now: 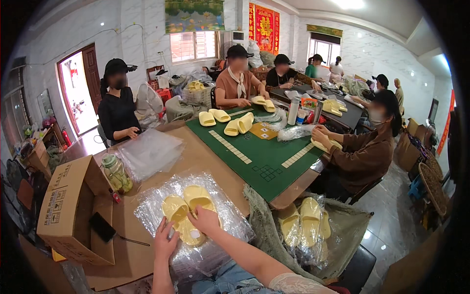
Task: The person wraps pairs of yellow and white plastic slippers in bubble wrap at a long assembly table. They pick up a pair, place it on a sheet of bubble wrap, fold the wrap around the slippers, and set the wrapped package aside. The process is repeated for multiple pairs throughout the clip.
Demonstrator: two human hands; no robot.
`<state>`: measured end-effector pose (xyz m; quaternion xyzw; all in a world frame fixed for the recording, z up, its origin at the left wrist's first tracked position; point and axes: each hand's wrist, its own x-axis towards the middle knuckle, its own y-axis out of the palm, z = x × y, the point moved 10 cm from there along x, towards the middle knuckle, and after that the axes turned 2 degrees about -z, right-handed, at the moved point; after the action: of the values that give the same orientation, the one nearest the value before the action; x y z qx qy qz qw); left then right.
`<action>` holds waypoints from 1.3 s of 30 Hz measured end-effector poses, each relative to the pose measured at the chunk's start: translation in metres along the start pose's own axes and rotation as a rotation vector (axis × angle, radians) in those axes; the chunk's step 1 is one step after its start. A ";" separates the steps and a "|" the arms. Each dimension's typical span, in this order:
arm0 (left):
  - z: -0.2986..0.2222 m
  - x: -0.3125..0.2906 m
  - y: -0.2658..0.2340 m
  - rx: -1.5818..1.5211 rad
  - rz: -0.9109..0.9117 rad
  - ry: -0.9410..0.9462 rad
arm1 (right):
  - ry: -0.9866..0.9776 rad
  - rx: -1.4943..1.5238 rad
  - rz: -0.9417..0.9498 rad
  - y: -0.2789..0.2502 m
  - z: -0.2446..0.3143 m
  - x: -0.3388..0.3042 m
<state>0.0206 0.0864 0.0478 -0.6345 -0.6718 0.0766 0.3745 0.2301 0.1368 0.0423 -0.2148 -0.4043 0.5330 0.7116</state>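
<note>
Yellow slippers (185, 227) lie paired on clear plastic bags (149, 206) at the near edge of the table (129, 218). By its left edge, a jar (115, 169) holds yellowish pieces (121, 184) beside an open cardboard box (68, 206); past its right edge, a woven sack (350, 235) carries bagged footwear (308, 225). Both toes point away from me, long axes slanting slightly left. My left hand (167, 238), fingers spread, touches one outer side; my right hand (205, 220) curls between, its grip unclear.

We cannot see the part of the yellow slides (199, 193) under our right hand (205, 219), and the lower edge cuts off our lace sleeve (299, 284). Glare obscures the bagged slides (309, 221) in the woven sack (351, 226); the farthest worker's (336, 69) hands are too small to tell.
</note>
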 end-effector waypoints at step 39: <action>0.000 0.002 0.000 -0.008 -0.012 0.050 | -0.110 0.079 -0.061 -0.002 0.011 -0.004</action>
<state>0.0205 0.0877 0.0488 -0.6339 -0.6663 0.0558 0.3889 0.2225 0.1314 0.0490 -0.1447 -0.4277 0.5376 0.7121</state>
